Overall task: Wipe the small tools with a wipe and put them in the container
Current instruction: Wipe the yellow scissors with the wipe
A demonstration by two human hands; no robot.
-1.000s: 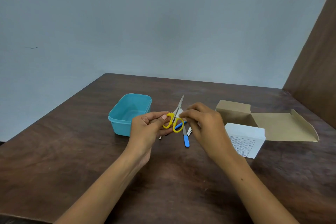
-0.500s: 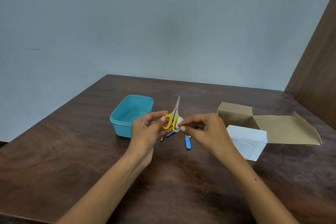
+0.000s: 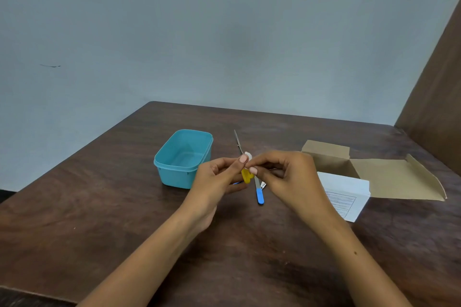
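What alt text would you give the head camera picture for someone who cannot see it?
Two hands meet above a dark wooden table: the left hand holds yellow-handled scissors while the right hand pinches a white wipe against them. A teal container sits left, an opened cardboard box right.

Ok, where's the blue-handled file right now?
In the head view the blue-handled file lies on the table at centre, just below both hands, right of the teal container, left of the white box.
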